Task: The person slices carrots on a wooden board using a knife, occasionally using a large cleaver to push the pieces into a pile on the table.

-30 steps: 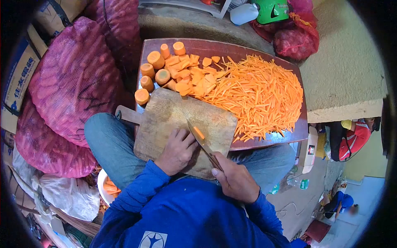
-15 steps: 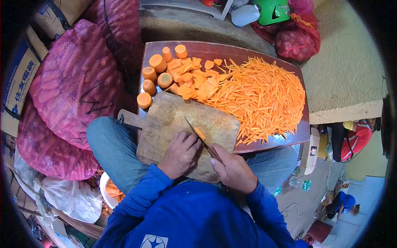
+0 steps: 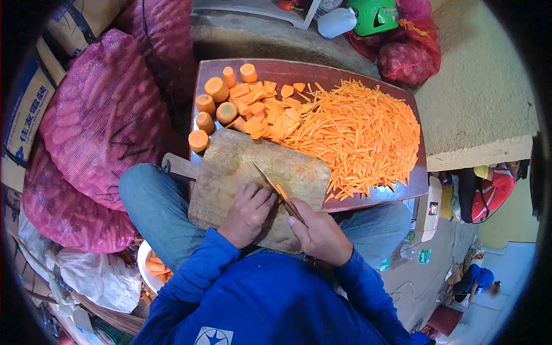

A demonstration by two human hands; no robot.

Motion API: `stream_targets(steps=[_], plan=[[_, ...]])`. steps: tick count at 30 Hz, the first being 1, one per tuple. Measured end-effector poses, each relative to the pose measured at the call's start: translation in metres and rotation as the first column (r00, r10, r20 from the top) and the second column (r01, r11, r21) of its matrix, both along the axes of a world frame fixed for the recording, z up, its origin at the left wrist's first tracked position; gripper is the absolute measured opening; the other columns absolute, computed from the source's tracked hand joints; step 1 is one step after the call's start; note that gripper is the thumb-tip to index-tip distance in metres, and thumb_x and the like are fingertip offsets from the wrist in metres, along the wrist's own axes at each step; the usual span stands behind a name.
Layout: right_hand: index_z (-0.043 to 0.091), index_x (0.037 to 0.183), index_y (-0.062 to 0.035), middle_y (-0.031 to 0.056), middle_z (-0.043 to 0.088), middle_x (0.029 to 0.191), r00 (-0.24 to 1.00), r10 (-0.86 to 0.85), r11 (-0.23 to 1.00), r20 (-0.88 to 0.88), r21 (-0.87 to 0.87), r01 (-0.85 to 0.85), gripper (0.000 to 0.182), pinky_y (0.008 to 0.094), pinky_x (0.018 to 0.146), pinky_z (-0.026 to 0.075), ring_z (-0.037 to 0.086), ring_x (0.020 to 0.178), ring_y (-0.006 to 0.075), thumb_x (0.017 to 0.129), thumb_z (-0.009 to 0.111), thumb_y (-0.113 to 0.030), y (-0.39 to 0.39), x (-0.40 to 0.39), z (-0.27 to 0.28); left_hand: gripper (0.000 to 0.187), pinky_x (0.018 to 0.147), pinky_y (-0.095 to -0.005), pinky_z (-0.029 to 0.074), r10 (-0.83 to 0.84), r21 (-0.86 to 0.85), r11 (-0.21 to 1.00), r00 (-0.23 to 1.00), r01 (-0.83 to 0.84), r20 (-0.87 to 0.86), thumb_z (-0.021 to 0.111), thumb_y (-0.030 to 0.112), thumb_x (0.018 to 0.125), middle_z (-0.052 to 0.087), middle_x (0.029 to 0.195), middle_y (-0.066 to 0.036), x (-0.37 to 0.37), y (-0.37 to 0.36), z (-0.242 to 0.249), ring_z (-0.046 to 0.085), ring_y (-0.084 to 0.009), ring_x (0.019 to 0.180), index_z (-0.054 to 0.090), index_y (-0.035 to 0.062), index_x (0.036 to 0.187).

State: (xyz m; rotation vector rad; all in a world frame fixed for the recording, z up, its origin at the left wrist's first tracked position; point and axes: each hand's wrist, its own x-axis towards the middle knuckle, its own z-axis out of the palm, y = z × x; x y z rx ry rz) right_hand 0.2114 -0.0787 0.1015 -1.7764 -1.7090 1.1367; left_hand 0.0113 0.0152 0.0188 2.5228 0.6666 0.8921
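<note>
Carrot piece point(image 3: 281, 192) first: it's lying on the cutting board point(image 3: 302, 167), between the middle and the right edge, just right of the knife point(image 3: 265, 176) (touching or only beside it, can't be told from up here). The knife's handle is gripped in the right hand point(image 3: 321, 231), fingers wrapped right round it, with the tip pointed toward the board's far edge. The left hand point(image 3: 248, 211) is bent in, fingers bunched and set down close beside the blade; whether any carrot is pinned underneath can't be told, it's all covered. For even strips, the fingertips are best tucked behind the knuckles so the blade can be guided by them, and the hand is best backed off a little per cut. Smooth, level strokes would probably be kinder than hard chops, and if the blade is leaned over, wedges will likely be got instead of sticks. A cut strip is best nudged toward the board's right edge, out of the blade's way, as the big pile of strips point(image 3: 368, 138) is heaped at the right end of the table point(image 3: 287, 68). Flat slices point(image 3: 284, 123) are piled past the board's far edge, thick chunks point(image 3: 216, 89) near the table's far left corner.
</note>
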Motion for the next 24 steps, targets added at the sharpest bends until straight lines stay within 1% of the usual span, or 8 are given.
stream_targets(steps=[3,6,9,11,15,17,21,24], plan=[[0.051,0.143,-0.0046,0.0335,0.071,0.1,0.998,0.004,1.0,-0.057,0.022,-0.003,0.04,0.0606,0.074,0.056,0.07,0.089,0.0547,0.107,0.059,-0.018,-0.005,0.002,0.005,0.035,0.09,-0.0454,0.051,0.017,0.016,1.0,1.0,-0.017,-0.004,0.076,0.007,0.079,0.07,0.116,-0.016,0.0,0.001,0.001,0.063,-0.033,0.103,0.073,-0.0044,0.112],[0.05,0.144,-0.0047,0.0334,0.071,0.099,0.999,-0.013,0.999,-0.052,-0.038,0.011,0.041,0.0609,0.074,0.056,0.071,0.09,0.0545,0.107,0.06,-0.018,-0.013,-0.001,0.017,0.035,0.091,-0.0452,0.051,0.03,0.003,1.0,0.999,-0.03,-0.026,0.076,0.007,0.079,0.07,0.115,-0.016,0.0,-0.003,0.001,0.063,-0.0333,0.103,0.073,-0.0043,0.112],[0.051,0.144,-0.0047,0.0324,0.072,0.098,1.0,-0.022,0.999,0.003,-0.038,0.022,0.04,0.0597,0.075,0.056,0.071,0.09,0.0541,0.107,0.06,-0.018,-0.012,-0.007,0.003,0.034,0.092,-0.0455,0.051,0.025,0.002,1.0,0.999,-0.025,-0.043,0.075,0.007,0.08,0.07,0.114,-0.016,-0.001,-0.001,0.003,0.063,-0.0336,0.103,0.073,-0.0046,0.112],[0.051,0.145,-0.0048,0.0316,0.072,0.096,0.996,-0.017,0.999,0.085,0.037,0.014,0.041,0.059,0.074,0.056,0.071,0.089,0.0536,0.107,0.06,-0.018,-0.007,-0.009,-0.008,0.034,0.092,-0.0458,0.051,0.023,0.012,1.0,0.999,-0.023,-0.045,0.074,0.007,0.08,0.069,0.113,-0.016,-0.001,-0.001,0.004,0.063,-0.0338,0.103,0.073,-0.0048,0.112],[0.05,0.145,-0.0043,0.032,0.072,0.097,1.0,-0.022,0.999,-0.021,0.047,0.023,0.041,0.06,0.075,0.056,0.071,0.09,0.0536,0.108,0.059,-0.02,-0.006,-0.006,-0.001,0.035,0.092,-0.0463,0.051,0.029,0.034,0.999,0.999,-0.029,-0.013,0.073,0.007,0.08,0.069,0.113,-0.016,-0.002,-0.001,0.001,0.063,-0.0338,0.103,0.073,-0.0057,0.113],[0.051,0.142,-0.0034,0.0328,0.072,0.097,0.994,-0.073,0.997,-0.077,-0.013,0.072,0.039,0.061,0.075,0.055,0.071,0.089,0.0543,0.109,0.058,-0.023,-0.009,-0.006,0.011,0.036,0.092,-0.0463,0.051,0.036,0.033,0.999,0.999,-0.035,-0.017,0.073,0.007,0.08,0.069,0.113,-0.016,-0.002,-0.003,-0.002,0.063,-0.0338,0.102,0.073,-0.006,0.113],[0.051,0.142,-0.0027,0.0337,0.071,0.096,0.997,-0.075,0.996,-0.027,-0.059,0.074,0.039,0.0606,0.074,0.055,0.071,0.087,0.0547,0.109,0.058,-0.023,-0.012,-0.009,0.001,0.038,0.091,-0.0463,0.051,0.032,0.031,0.999,0.999,-0.032,-0.019,0.074,0.008,0.078,0.069,0.114,-0.016,-0.001,-0.003,-0.005,0.062,-0.0336,0.103,0.073,-0.0064,0.113],[0.05,0.145,-0.0028,0.0334,0.071,0.093,0.999,-0.034,0.998,0.033,0.062,0.032,0.042,0.0595,0.073,0.055,0.071,0.085,0.0541,0.109,0.058,-0.021,-0.007,-0.011,-0.014,0.039,0.092,-0.0461,0.05,0.028,0.039,0.999,0.999,-0.027,-0.033,0.074,0.008,0.077,0.068,0.114,-0.015,-0.002,-0.003,-0.004,0.062,-0.0335,0.104,0.073,-0.0063,0.113]])
